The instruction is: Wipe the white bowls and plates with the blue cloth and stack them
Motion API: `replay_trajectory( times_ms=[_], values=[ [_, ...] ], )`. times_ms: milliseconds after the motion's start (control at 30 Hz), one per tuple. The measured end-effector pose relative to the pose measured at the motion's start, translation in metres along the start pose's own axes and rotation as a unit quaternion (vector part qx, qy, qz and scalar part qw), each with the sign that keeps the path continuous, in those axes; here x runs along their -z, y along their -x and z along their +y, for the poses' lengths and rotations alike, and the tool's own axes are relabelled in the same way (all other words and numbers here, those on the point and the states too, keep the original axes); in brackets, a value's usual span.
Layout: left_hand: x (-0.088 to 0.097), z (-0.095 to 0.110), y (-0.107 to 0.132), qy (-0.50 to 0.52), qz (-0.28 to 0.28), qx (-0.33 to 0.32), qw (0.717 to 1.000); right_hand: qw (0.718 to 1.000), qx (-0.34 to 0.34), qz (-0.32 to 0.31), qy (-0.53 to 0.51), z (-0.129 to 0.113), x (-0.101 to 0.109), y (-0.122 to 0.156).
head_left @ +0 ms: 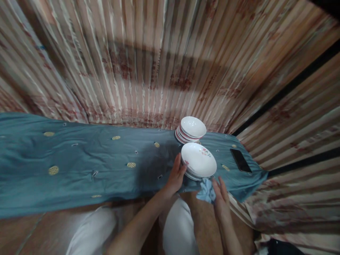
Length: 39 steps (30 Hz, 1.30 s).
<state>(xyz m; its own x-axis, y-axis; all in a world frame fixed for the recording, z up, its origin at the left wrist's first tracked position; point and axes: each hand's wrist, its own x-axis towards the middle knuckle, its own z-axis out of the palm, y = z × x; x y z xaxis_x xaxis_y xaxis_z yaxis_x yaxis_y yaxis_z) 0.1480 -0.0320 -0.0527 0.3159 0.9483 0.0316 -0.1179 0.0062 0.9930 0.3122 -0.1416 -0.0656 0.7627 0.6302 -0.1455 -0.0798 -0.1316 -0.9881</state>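
Observation:
A stack of white plates with a red floral print stands near the front edge of the cloth-covered table. My left hand grips the left side of this stack, thumb at the rim and fingers along the edge. At the stack's front right, my right hand holds a crumpled light blue cloth close under the plates' rim. Just behind the plates is a stack of white bowls with red bands on their sides; neither hand touches it.
A black phone lies on the right part of the table. The blue-green tablecloth has yellow pineapple-like prints and wrinkles. Pleated curtains hang close behind and to the right. My knees are below the table's front edge.

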Motion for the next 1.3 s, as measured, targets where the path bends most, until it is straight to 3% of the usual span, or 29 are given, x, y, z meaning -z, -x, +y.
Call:
replay_trajectory(
  times_ms=[167, 333, 433, 500, 567, 600, 700, 833, 933, 1000, 1067, 1100, 1167, 1233, 1300],
  values=[
    [-0.016, -0.012, 0.002, 0.007, 0.001, -0.02, 1.0, 0.992, 0.109, -0.033, 0.061, -0.02, -0.016, -0.015],
    [-0.013, -0.012, 0.009, 0.001, 0.001, -0.023, 1.0, 0.99, 0.122, -0.027, 0.073, -0.029, -0.012, -0.011],
    [0.004, -0.004, 0.014, -0.022, 0.007, -0.015, 1.0, 0.993, 0.101, -0.019, 0.059, -0.034, 0.001, 0.008],
    [0.024, 0.0, 0.02, -0.037, 0.008, -0.01, 0.999, 0.995, 0.079, -0.058, 0.031, -0.037, 0.003, 0.026],
    [0.049, 0.0, 0.028, -0.037, 0.033, -0.007, 0.999, 0.99, 0.008, -0.144, -0.004, -0.038, -0.008, 0.045],
    [0.062, -0.001, 0.033, -0.035, 0.056, -0.006, 0.998, 0.98, -0.025, -0.196, -0.007, -0.038, -0.019, 0.053],
    [0.101, -0.009, 0.046, -0.025, 0.137, 0.021, 0.99, 0.96, 0.017, -0.279, 0.013, -0.036, -0.075, 0.067],
    [0.14, -0.018, 0.054, -0.02, 0.237, 0.011, 0.971, 0.941, 0.138, -0.304, 0.056, -0.034, -0.17, 0.064],
    [0.16, -0.019, 0.054, -0.071, 0.258, -0.042, 0.963, 0.915, 0.266, -0.28, 0.115, -0.025, -0.233, 0.062],
    [0.167, -0.02, 0.055, -0.106, 0.256, -0.064, 0.959, 0.876, 0.326, -0.299, 0.192, -0.013, -0.261, 0.066],
    [0.169, -0.023, 0.056, -0.1, 0.238, -0.059, 0.964, 0.813, 0.367, -0.364, 0.268, 0.001, -0.277, 0.072],
    [0.169, -0.025, 0.056, -0.086, 0.229, -0.048, 0.968, 0.785, 0.386, -0.388, 0.29, 0.007, -0.28, 0.074],
    [0.168, -0.029, 0.056, -0.063, 0.229, -0.028, 0.971, 0.762, 0.407, -0.4, 0.306, 0.015, -0.274, 0.076],
    [0.166, -0.032, 0.056, -0.054, 0.24, -0.018, 0.969, 0.773, 0.415, -0.378, 0.294, 0.018, -0.256, 0.074],
    [0.165, -0.034, 0.056, -0.059, 0.246, -0.012, 0.968, 0.792, 0.418, -0.352, 0.273, 0.018, -0.225, 0.07]
  ],
)
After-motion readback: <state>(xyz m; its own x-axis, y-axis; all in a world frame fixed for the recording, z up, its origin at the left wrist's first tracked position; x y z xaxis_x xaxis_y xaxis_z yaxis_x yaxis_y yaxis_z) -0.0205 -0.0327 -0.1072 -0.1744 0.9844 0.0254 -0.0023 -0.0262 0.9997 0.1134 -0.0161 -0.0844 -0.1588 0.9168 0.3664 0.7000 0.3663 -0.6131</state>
